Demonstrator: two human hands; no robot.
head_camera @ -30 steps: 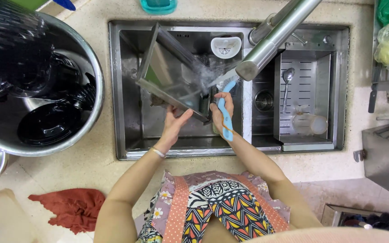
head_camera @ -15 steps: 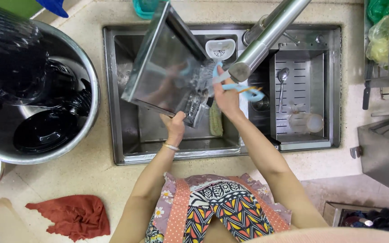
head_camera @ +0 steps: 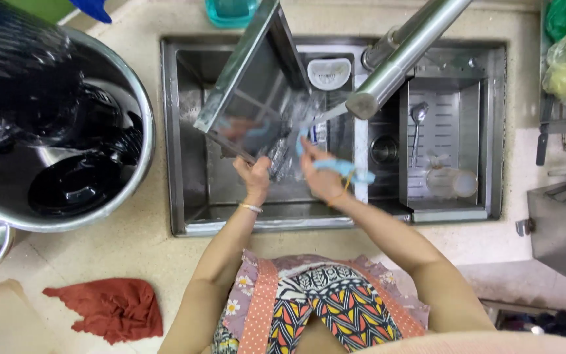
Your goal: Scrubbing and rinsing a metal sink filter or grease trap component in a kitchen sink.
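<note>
Over the steel sink (head_camera: pixel 185 131), the left hand (head_camera: pixel 253 174) grips the lower corner of a rectangular metal tray (head_camera: pixel 250 92), fingers closed around its edge, and the tray stands tilted up on that corner, rising away from the hand toward the far rim of the sink. The right hand (head_camera: pixel 322 180) is just beside the left, closed on a light blue brush (head_camera: pixel 345 169) whose handle sticks out to the right; its head is blurred against the tray's lower right edge, beneath the tap (head_camera: pixel 401 49). On the desk (head_camera: pixel 132 262), a large steel basin (head_camera: pixel 54 131) with black bowls stands left of the sink, and a red cloth (head_camera: pixel 109 308) lies nearer the person.
</note>
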